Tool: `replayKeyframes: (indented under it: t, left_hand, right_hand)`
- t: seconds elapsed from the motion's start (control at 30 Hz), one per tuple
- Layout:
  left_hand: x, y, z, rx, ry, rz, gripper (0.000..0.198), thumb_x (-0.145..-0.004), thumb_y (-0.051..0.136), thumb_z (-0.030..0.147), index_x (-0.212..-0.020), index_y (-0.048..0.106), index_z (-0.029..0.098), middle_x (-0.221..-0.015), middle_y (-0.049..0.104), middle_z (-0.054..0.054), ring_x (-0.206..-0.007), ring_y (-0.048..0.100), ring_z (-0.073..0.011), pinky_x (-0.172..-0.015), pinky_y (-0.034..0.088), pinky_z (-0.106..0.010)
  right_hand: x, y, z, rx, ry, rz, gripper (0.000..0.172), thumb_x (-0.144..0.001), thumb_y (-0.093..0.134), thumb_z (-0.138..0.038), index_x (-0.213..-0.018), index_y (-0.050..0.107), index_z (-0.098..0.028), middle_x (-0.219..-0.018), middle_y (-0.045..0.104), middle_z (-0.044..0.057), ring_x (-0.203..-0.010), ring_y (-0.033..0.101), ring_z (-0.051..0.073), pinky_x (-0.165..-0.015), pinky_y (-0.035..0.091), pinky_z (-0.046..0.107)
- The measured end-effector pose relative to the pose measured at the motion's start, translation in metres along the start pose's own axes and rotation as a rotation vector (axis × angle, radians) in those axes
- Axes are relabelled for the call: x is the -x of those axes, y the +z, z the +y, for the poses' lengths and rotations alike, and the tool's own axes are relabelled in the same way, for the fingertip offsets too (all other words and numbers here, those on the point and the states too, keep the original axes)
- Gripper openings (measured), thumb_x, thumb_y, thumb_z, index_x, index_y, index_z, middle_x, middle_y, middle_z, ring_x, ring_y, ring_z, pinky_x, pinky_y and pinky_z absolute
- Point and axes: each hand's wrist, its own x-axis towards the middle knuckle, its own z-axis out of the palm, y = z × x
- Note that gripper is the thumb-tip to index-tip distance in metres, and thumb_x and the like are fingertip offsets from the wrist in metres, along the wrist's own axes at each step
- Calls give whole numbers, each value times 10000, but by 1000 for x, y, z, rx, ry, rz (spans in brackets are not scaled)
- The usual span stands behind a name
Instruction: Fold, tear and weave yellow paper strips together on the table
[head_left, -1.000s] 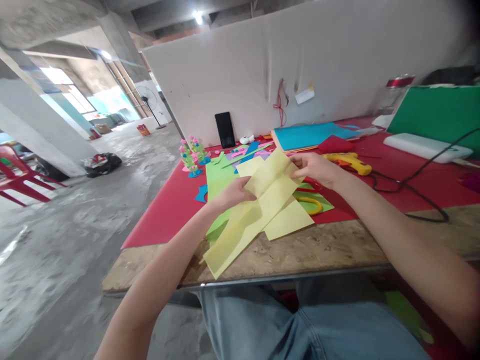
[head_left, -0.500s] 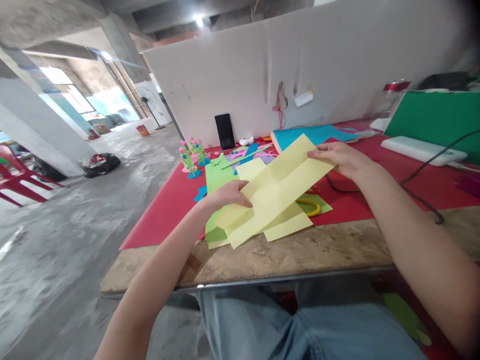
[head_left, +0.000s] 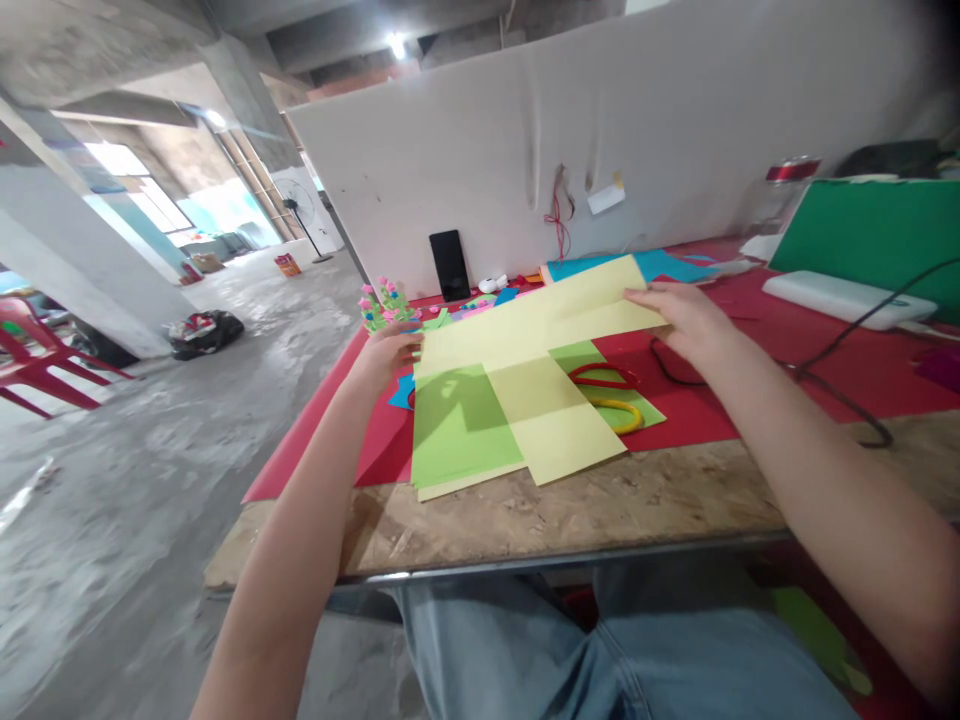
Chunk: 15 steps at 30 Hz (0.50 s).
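A pale yellow sheet of paper (head_left: pixel 525 325) is stretched between my two hands above the table. My left hand (head_left: pixel 388 355) pinches its left end. At the other end, my right hand (head_left: pixel 679 312) has its thumb and fingers closed on the paper. Beneath it lie green paper (head_left: pixel 469 425) and another yellow strip (head_left: pixel 566 420), slanting towards the table's front edge. Scissors with one red and one yellow handle loop (head_left: pixel 622 415) rest on green paper to the right, their blades hidden under the yellow paper.
Small paper flowers (head_left: pixel 384 305) stand behind my left hand. A black phone (head_left: pixel 449 265) leans on the white board (head_left: pixel 465 150). Blue paper (head_left: pixel 667 265), a white power bank (head_left: pixel 844 298) and a black cable (head_left: pixel 832 350) lie at the back and right of the red table covering (head_left: pixel 712 405).
My left hand has moved left and away from me to the yellow sheet's left end. The sheet has swung from a steep slant to nearly level, uncovering the green paper below.
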Motion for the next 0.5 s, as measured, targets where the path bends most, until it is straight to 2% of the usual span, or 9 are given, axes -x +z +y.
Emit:
replayKeyframes:
  t: [0.1, 0.17, 0.27, 0.3, 0.33, 0.4, 0.5]
  left_hand:
    - [1, 3, 3, -92, 167, 241, 251, -854, 404, 284, -1019, 510, 127, -997, 550, -73, -893, 535, -172, -782, 436, -376]
    - [9, 10, 13, -168, 292, 280, 223, -858, 368, 218, -956, 558, 152, -1012, 558, -66, -978, 491, -185, -880, 363, -398]
    - [25, 29, 35, -280, 459, 180, 206, -797, 434, 132, -785, 630, 195, -975, 607, -12, -1041, 455, -198, -980, 244, -388]
    - [31, 37, 41, -324, 524, 135, 208, -794, 442, 130, -815, 635, 206, -981, 613, -9, -1028, 468, -192, -967, 261, -379]
    - [36, 45, 47, -444, 656, 95, 224, -809, 426, 147, -903, 620, 208, -1007, 608, -23, -1014, 480, -192, -939, 290, -383]
    - [43, 61, 53, -558, 810, 90, 239, -829, 432, 220, -1019, 574, 193, -1029, 608, -44, -988, 504, -182, -909, 323, -363]
    - [49, 79, 53, -596, 814, 39, 312, -847, 413, 312, -1104, 514, 167, -1102, 578, -63, -1035, 490, -175, -931, 309, -346]
  right_hand:
    - [19, 30, 15, -76, 106, -96, 132, -830, 494, -208, -884, 556, -105, -823, 587, 26, -675, 567, 98, -608, 493, 256]
    - [35, 50, 24, -120, 156, -176, 133, -822, 507, -206, -855, 566, -92, -760, 601, 20, -632, 575, 97, -597, 493, 258]
    - [55, 70, 34, -181, 182, -260, 94, -785, 536, -157, -851, 586, -112, -723, 627, 27, -599, 589, 114, -589, 495, 256]
    - [60, 74, 35, -199, 190, -280, 96, -776, 537, -146, -851, 592, -124, -724, 636, 32, -600, 595, 124, -588, 497, 257]
    - [63, 76, 36, -215, 199, -299, 103, -771, 534, -144, -852, 595, -135, -727, 642, 37, -603, 600, 135, -587, 499, 259]
    - [67, 78, 35, -242, 224, -344, 116, -771, 523, -163, -861, 596, -147, -736, 651, 44, -609, 608, 153, -581, 503, 272]
    - [69, 78, 34, -267, 255, -414, 141, -762, 527, -194, -884, 586, -156, -775, 656, 50, -630, 613, 168, -565, 505, 286]
